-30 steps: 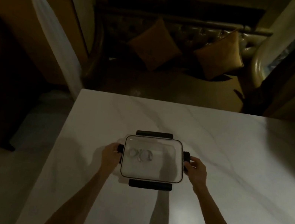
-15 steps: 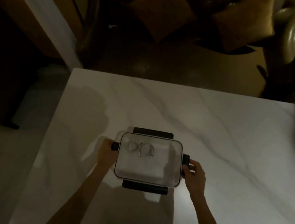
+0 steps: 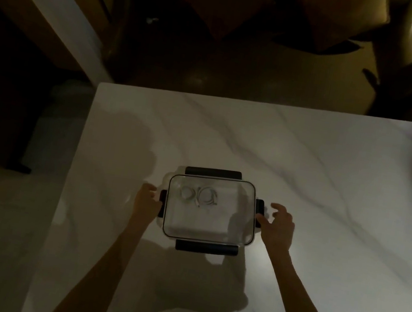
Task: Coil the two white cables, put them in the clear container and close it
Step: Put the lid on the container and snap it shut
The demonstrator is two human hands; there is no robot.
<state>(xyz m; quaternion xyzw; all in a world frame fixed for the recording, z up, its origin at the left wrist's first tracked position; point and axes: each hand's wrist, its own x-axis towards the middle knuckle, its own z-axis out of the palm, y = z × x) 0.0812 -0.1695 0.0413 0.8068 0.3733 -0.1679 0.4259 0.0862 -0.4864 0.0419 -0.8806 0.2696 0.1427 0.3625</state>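
At centre frame, the rigid, light clear container holds both coiled cables; left hand grasps its side latch, right hand hovers loosely spread beside the other.

A: Both bare forearms cut off by the bottom edge. Two small white coiled cables inside the clear rectangular lidded container: too small and dim to make out the plugs.

B: Latches?

A: Left hand covers part of the black left side latch; contact there can't be judged. Right hand hides the lower part of the black right side latch. Whether either latch is snapped down can't be told.

B: Background?

A: Two dark brown square cushions clipped by the top edge, murky. White marble table runs off right and bottom.
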